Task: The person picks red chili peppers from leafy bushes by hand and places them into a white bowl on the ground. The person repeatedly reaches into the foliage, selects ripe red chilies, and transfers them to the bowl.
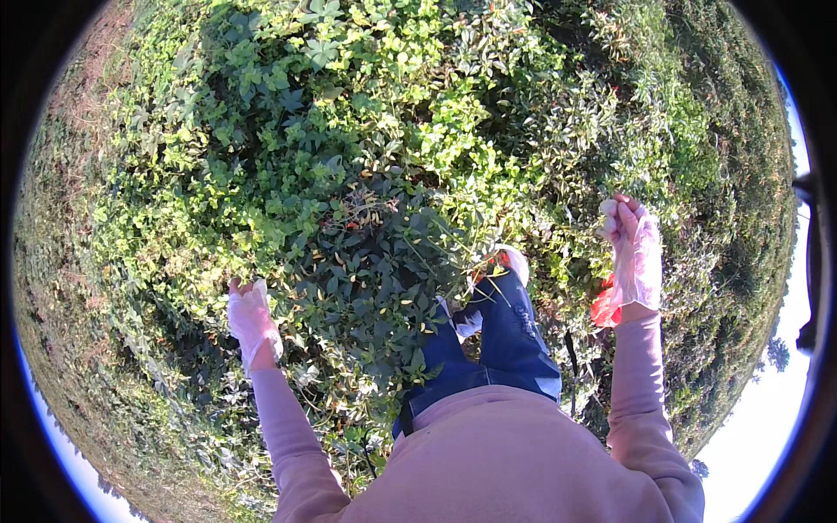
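Both hands wear thin whitish gloves with bare fingertips showing. My left hand (254, 320) is at the left among green leaves; its fingertips point into the foliage, and whether they hold anything cannot be made out. Out to the right, my right hand (633, 245) is raised over the plants with its fingers curled in, and a small pale thing shows at the fingertips, too unclear to name. A red plastic or cloth piece (607, 303) shows beside the right wrist. Between the hands stands a leafy pepper plant (366, 268) with small yellowish pods.
Low bushes and leafy vines (274, 131) spread all around. A white container rim (516, 263) with red things inside sits by my knee in blue jeans (513, 327). Thin dark stems rise near the right leg. Dry brownish ground (91, 85) shows at upper left.
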`<state>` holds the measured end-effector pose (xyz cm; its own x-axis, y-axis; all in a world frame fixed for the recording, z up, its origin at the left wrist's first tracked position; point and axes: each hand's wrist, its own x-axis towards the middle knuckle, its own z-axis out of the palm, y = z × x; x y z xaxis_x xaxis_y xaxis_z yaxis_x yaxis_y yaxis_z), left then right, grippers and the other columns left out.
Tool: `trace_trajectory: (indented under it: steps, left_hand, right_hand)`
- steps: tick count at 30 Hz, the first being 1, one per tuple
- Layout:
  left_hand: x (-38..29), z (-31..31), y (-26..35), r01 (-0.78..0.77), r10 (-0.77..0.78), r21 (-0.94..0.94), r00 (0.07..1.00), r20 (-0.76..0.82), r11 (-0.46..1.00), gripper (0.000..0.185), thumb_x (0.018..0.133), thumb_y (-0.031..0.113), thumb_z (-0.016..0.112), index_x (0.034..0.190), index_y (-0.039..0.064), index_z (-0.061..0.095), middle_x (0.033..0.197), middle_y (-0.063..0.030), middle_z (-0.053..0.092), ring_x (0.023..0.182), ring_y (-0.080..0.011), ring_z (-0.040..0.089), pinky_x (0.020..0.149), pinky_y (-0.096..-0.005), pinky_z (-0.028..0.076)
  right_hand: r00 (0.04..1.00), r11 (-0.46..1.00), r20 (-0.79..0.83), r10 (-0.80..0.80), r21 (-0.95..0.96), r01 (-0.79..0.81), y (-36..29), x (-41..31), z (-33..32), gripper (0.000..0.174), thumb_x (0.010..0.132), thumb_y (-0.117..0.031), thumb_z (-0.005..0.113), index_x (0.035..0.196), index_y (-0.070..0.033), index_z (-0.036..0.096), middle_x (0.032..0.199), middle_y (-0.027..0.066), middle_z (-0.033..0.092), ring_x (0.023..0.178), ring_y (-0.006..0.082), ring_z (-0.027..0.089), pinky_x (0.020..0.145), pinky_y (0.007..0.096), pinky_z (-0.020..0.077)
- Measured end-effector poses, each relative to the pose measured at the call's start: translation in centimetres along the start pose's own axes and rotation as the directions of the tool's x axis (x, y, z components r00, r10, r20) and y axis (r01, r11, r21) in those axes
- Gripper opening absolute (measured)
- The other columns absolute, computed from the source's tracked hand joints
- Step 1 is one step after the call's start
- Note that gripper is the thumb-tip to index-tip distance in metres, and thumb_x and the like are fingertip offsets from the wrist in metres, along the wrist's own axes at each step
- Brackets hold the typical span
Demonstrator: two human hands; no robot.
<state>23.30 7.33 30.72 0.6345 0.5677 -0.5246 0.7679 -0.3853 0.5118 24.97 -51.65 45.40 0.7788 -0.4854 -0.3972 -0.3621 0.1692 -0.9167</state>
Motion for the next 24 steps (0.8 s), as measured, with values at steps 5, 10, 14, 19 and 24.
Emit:
trace_trajectory:
  steps: [5,10,14,19,24]
  left_hand:
    - [-1.5,0.5,-2.6,0.04,-0.022,0.193,0.995,-0.093,0.98,0.053,0.089,0.023,0.06,0.136,0.004,0.047,0.098,-0.0091,0.068,0.08,-0.0237,0.066,0.074,-0.0342,0.051]
    - [-2.4,2.9,-5.2,-0.005,-0.014,0.343,0.999,0.053,0.939,0.034,0.094,0.021,0.053,0.125,0.008,0.053,0.105,-0.0053,0.068,0.084,-0.0201,0.065,0.078,-0.0298,0.05]
    - [-0.7,4.7,-4.9,-0.466,0.362,0.407,0.88,0.307,0.786,0.04,0.095,0.02,0.044,0.131,0.004,0.051,0.11,-0.0102,0.067,0.091,-0.0235,0.066,0.082,-0.0327,0.053]
    - [-4.0,4.5,2.9,-0.004,0.03,-0.19,0.991,0.132,0.982,0.035,0.098,0.019,0.041,0.129,0.006,0.052,0.09,-0.0078,0.063,0.074,-0.0141,0.06,0.064,-0.0257,0.048]
    - [-11.4,6.7,14.3,0.21,-0.318,-0.578,0.944,-0.09,0.788,0.041,0.092,0.019,0.063,0.13,0.008,0.05,0.09,-0.0075,0.064,0.073,-0.0166,0.062,0.065,-0.0264,0.051]
  right_hand:
    - [0.997,0.989,-0.073,0.006,-0.148,-0.017,-2.7,-1.8,-0.7,0.027,0.099,-0.016,0.052,0.119,0.002,0.053,0.09,0.0036,0.063,0.069,0.0073,0.055,0.066,0.0237,0.051]
    - [0.998,0.992,-0.06,-0.031,-0.122,0.024,-4.6,-2.2,-1.0,0.027,0.099,-0.016,0.052,0.118,0.003,0.054,0.092,0.0035,0.063,0.07,0.0065,0.055,0.066,0.0219,0.0489]
    - [0.997,0.998,0.053,-0.049,-0.041,0.051,-5.5,-0.3,-1.9,0.028,0.098,-0.014,0.053,0.118,0.005,0.054,0.095,0.0061,0.064,0.072,0.0084,0.056,0.067,0.0245,0.0505]
    - [0.99,0.999,0.142,0.013,-0.041,-0.007,-5.9,6.1,-0.8,0.028,0.097,-0.014,0.053,0.117,0.006,0.055,0.094,0.0059,0.065,0.072,0.0085,0.057,0.07,0.0249,0.0521]
    - [0.832,0.967,0.496,0.248,-0.179,-0.181,-3.5,15.4,6.7,0.026,0.094,-0.013,0.055,0.11,0.006,0.061,0.089,0.0063,0.065,0.069,0.0067,0.055,0.059,0.0202,0.0455]
